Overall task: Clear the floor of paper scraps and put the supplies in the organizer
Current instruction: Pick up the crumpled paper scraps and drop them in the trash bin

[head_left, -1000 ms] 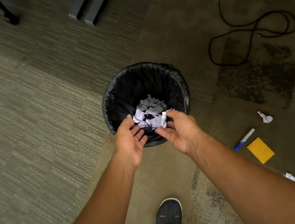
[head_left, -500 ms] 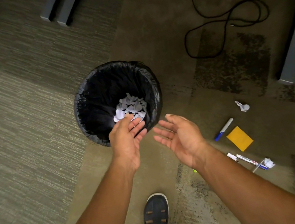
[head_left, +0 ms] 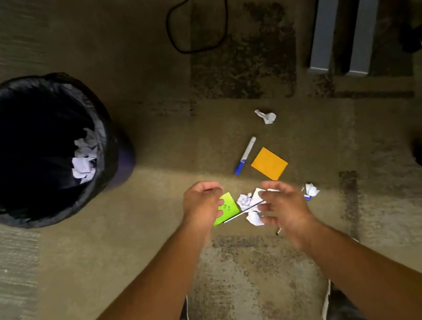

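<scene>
Mid-frame, the empty, loosely curled left hand (head_left: 202, 203) and spread-open right hand (head_left: 286, 210) are hovering over crumpled white paper scraps (head_left: 246, 201).

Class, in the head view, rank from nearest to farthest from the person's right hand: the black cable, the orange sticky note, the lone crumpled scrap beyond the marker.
1. Orange sticky note, just ahead of the right hand.
2. Crumpled scrap, farther ahead, past the note.
3. Black cable, farthest, near the frame's top.
</scene>
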A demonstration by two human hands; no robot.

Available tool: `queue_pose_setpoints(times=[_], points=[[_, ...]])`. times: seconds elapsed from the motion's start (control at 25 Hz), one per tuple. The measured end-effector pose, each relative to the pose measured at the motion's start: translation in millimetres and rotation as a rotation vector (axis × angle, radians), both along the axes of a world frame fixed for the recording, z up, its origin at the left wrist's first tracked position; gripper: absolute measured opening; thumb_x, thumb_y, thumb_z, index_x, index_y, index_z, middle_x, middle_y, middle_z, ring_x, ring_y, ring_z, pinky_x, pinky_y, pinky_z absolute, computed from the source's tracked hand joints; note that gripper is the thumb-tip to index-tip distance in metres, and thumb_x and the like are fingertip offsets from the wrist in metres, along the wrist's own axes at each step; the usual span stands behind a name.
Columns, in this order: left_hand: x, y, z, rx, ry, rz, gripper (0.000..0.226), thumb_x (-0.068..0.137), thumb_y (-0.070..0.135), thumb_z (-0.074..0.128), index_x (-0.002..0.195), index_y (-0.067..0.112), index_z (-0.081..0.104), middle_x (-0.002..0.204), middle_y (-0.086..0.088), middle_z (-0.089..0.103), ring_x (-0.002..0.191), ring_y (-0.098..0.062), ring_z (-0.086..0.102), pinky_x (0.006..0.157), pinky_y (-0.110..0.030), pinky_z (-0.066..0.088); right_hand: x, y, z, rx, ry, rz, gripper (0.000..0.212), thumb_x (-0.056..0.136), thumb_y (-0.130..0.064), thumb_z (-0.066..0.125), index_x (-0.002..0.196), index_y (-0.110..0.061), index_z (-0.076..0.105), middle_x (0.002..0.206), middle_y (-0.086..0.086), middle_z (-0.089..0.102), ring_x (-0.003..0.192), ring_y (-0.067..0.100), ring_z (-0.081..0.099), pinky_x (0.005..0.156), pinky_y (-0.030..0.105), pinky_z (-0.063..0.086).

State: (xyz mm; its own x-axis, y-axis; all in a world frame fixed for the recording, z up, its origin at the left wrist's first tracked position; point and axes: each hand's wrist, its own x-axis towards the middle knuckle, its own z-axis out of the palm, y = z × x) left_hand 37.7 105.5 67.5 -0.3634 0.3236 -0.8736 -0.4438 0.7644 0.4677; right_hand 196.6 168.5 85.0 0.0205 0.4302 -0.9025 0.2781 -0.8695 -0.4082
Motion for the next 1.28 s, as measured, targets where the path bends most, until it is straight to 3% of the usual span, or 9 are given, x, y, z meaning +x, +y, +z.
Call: queue_pose_setpoints(times=[0.2,0.28,0.44,0.6,0.84,0.96,1.04,1.16,1.28], points=[[51.1,11.0,-64.3,-0.016,0.276,-0.460,0.020,0.087,0.004,0.070,0.106,0.007,0.072,0.097,-0.005,0.069,0.081,-0.014,0.060,0.056,-0.011,0.040,96.6,30.1,-61.0,0.128,-0.248,0.079,0.021,0.093,-0.008,0.065,0.113,-0.015,0.067,0.092,0.006,0.070,0.065,0.017,0.059,0.058,0.031,0.051],[61.4,14.5,-88.6,-0.034,0.392,-0.572,0.022,0.085,0.001,0.068,0.106,0.005,0.072,0.097,-0.006,0.068,0.088,-0.019,0.062,0.065,-0.016,0.039,128.0,41.8,-92.3,0.224,-0.388,0.241,0.021,0.088,-0.016,0.072,0.108,-0.019,0.071,0.100,0.008,0.076,0.076,0.026,0.069,0.069,0.038,0.058],[83.3,15.3,-141.7,-0.041,0.605,-0.959,0.033,0.085,0.000,0.063,0.117,0.007,0.067,0.114,-0.019,0.069,0.109,-0.036,0.063,0.097,-0.036,0.048,169.1,59.5,-140.1,0.314,-0.585,0.566,0.027,0.093,-0.034,0.067,0.110,-0.013,0.070,0.115,0.014,0.073,0.106,0.036,0.068,0.088,0.035,0.050],[99.5,13.8,-177.3,-0.027,0.693,-1.234,0.036,0.087,0.008,0.063,0.120,0.020,0.062,0.115,-0.009,0.064,0.108,-0.028,0.063,0.094,-0.031,0.049,187.1,64.8,-179.9,0.326,-0.616,0.738,0.044,0.098,-0.051,0.056,0.124,-0.017,0.061,0.127,0.019,0.063,0.117,0.038,0.059,0.094,0.038,0.047],[99.8,13.5,-187.1,0.065,0.697,-1.012,0.021,0.086,0.000,0.061,0.101,0.009,0.072,0.103,-0.016,0.072,0.097,-0.034,0.067,0.083,-0.033,0.050,183.8,64.0,-207.6,0.325,-0.589,0.712,0.040,0.100,-0.039,0.058,0.121,-0.006,0.052,0.124,0.026,0.064,0.116,0.042,0.061,0.085,0.037,0.047],[91.4,21.9,-182.4,0.052,0.561,-0.558,0.010,0.077,0.010,0.076,0.083,0.003,0.074,0.076,-0.017,0.074,0.070,-0.024,0.069,0.068,-0.030,0.053,177.6,72.3,-210.6,0.311,-0.597,0.735,0.038,0.099,-0.039,0.059,0.116,-0.006,0.054,0.119,0.027,0.067,0.115,0.044,0.063,0.090,0.042,0.050],[85.5,22.9,-179.8,-0.022,0.489,-0.316,0.020,0.075,0.019,0.085,0.077,0.004,0.073,0.070,-0.015,0.075,0.058,-0.018,0.064,0.060,-0.025,0.051,176.9,77.6,-212.9,0.321,-0.614,0.720,0.038,0.096,-0.039,0.063,0.111,-0.004,0.060,0.115,0.026,0.069,0.112,0.044,0.065,0.091,0.042,0.051],[79.2,17.4,-177.8,-0.074,0.397,-0.200,0.023,0.075,0.011,0.086,0.064,0.011,0.065,0.062,-0.010,0.070,0.052,-0.017,0.063,0.061,-0.029,0.053,177.4,82.2,-213.1,0.320,-0.621,0.810,0.038,0.096,-0.035,0.062,0.107,0.000,0.070,0.115,0.025,0.071,0.109,0.042,0.067,0.093,0.041,0.054],[82.2,16.1,-174.8,-0.158,0.448,-0.289,0.022,0.079,0.002,0.077,0.066,0.016,0.066,0.059,0.002,0.064,0.060,-0.018,0.059,0.061,-0.022,0.043,177.5,81.7,-213.4,0.317,-0.612,0.754,0.038,0.094,-0.041,0.065,0.098,-0.003,0.070,0.108,0.022,0.074,0.105,0.040,0.069,0.088,0.038,0.053]])
